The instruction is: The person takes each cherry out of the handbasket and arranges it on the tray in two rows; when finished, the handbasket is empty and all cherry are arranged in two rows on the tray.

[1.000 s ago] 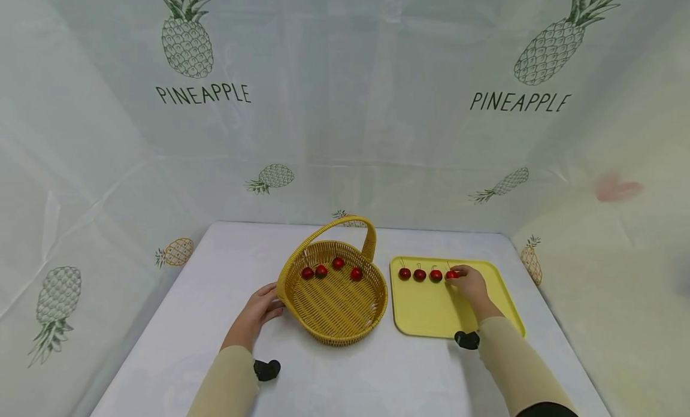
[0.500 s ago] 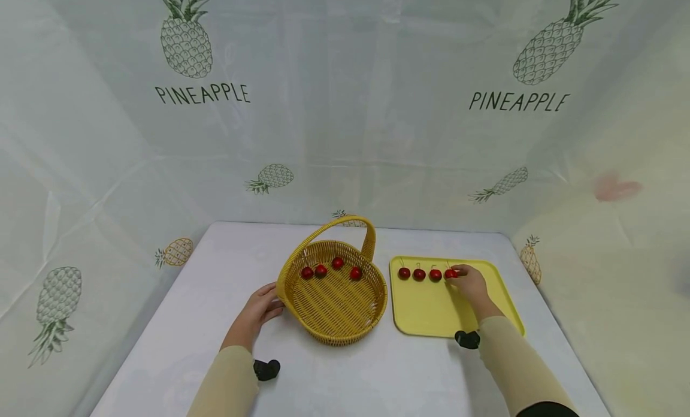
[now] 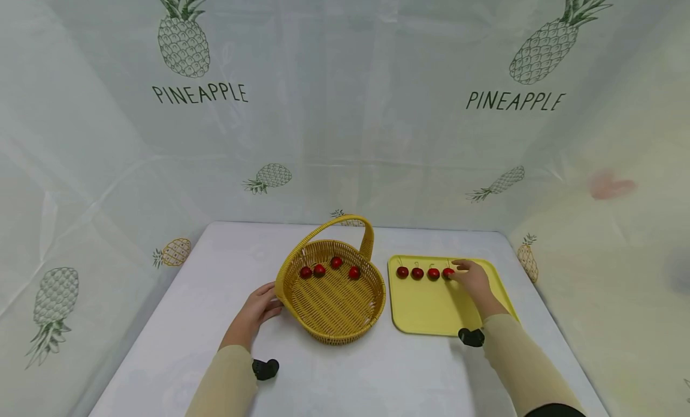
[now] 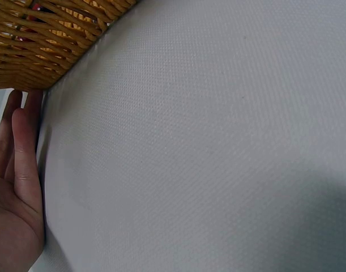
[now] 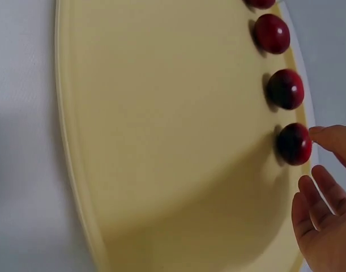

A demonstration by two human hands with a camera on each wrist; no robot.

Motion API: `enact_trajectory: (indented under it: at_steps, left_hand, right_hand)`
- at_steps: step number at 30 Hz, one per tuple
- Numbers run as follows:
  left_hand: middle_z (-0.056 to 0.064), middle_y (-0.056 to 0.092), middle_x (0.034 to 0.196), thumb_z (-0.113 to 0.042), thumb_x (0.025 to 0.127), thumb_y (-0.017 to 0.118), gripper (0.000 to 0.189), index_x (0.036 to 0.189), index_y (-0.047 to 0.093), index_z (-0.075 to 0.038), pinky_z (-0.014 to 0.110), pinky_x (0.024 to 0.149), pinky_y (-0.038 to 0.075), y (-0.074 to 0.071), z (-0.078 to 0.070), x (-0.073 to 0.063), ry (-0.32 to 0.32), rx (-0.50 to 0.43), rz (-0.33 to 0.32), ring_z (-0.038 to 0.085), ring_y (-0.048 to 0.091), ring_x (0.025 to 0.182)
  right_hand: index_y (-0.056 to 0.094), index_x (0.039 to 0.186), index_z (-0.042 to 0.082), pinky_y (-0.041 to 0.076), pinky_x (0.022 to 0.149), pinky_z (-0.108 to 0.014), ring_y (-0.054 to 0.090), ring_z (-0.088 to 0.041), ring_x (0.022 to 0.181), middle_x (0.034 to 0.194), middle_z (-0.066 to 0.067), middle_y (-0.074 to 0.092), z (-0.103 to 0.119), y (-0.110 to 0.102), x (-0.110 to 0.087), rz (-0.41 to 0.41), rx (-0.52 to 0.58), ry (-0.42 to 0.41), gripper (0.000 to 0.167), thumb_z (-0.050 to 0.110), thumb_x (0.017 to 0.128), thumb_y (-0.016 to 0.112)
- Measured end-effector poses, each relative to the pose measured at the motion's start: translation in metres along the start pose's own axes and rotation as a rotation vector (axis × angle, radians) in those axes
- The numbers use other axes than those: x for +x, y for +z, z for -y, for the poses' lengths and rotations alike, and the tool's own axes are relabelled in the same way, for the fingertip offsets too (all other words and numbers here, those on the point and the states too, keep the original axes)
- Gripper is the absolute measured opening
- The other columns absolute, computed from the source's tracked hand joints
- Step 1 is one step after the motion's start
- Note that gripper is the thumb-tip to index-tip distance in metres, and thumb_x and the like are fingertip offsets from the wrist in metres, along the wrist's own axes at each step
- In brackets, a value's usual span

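Note:
A round yellow wicker basket (image 3: 334, 312) with a tall handle holds several red cherries (image 3: 336, 262) towards its back. My left hand (image 3: 256, 309) rests against the basket's left side; in the left wrist view, its straight fingers (image 4: 26, 153) meet the woven wall. On a yellow tray (image 3: 426, 312) to the right, a row of red cherries (image 3: 417, 274) with stems lies along the far side. My right hand (image 3: 474, 282) is over the tray beside the rightmost cherry (image 5: 294, 144). Its fingers are spread apart around that cherry's side, and nothing is gripped.
Both basket and tray stand on a white table (image 3: 334, 381). Behind it and at the sides hangs a pale curtain (image 3: 345, 117) printed with pineapples. A narrow strip of table separates the basket from the tray.
My right hand's fingers have loosened from the rightmost cherry and drawn slightly right, leaving it on the tray. My left hand stays at the basket. The head view has shifted slightly.

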State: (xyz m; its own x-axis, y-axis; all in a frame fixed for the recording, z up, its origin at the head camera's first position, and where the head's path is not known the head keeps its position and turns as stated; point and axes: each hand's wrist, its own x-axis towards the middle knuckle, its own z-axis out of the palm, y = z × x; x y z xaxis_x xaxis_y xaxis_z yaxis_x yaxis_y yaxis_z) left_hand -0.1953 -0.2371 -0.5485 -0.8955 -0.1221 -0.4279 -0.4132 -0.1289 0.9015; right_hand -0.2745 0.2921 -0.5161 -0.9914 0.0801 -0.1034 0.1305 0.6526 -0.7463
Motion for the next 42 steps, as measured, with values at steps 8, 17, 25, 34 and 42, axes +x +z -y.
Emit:
enact_trajectory:
  at_steps: [8,17,25,34,42]
  left_hand:
    - [0.004,0.069,0.105,-0.036,0.091,0.069,0.058,0.139,0.053,-0.006,0.033,0.077,0.054,-0.001,0.000,0.003,0.003,0.005,-0.005,0.017,0.068,0.089]
    - [0.004,0.069,0.106,-0.034,0.092,0.069,0.058,0.139,0.053,-0.005,0.033,0.078,0.054,0.002,-0.002,-0.001,-0.009,-0.003,-0.010,0.017,0.067,0.089]
    - [0.003,0.070,0.104,-0.033,0.092,0.068,0.054,0.137,0.054,-0.005,0.032,0.076,0.054,0.003,-0.003,0.001,-0.013,-0.002,-0.030,0.016,0.068,0.087]
    - [0.003,0.069,0.106,-0.035,0.092,0.069,0.058,0.138,0.053,-0.005,0.032,0.077,0.054,0.002,-0.001,0.002,-0.009,0.001,-0.016,0.017,0.067,0.088]
    - [0.003,0.069,0.106,-0.035,0.091,0.069,0.057,0.138,0.054,-0.006,0.031,0.076,0.054,0.002,0.000,0.002,-0.007,0.001,-0.020,0.016,0.067,0.087]
  right_hand:
    - [0.054,0.133,-0.003,0.050,0.074,-0.041,0.052,-0.041,0.107,0.131,-0.029,0.049,0.037,0.006,0.001,0.047,0.043,-0.111,0.044,0.009,0.093,0.065]
    - [0.059,0.130,0.001,0.050,0.071,-0.049,0.057,-0.034,0.093,0.129,-0.025,0.052,0.083,0.023,-0.011,0.134,0.126,-0.173,0.040,0.007,0.091,0.068]
    - [0.064,0.124,0.006,0.052,0.072,-0.042,0.057,-0.030,0.098,0.125,-0.019,0.056,0.113,0.040,-0.024,0.190,0.155,-0.231,0.036,0.008,0.089,0.071]
    - [0.067,0.120,0.007,0.053,0.074,-0.037,0.058,-0.028,0.099,0.122,-0.018,0.059,0.141,0.068,-0.039,0.262,0.181,-0.317,0.033,0.007,0.087,0.073]
    - [0.065,0.122,0.001,0.053,0.075,-0.037,0.059,-0.028,0.100,0.121,-0.015,0.061,0.160,0.091,-0.045,0.322,0.213,-0.335,0.036,0.004,0.087,0.072]
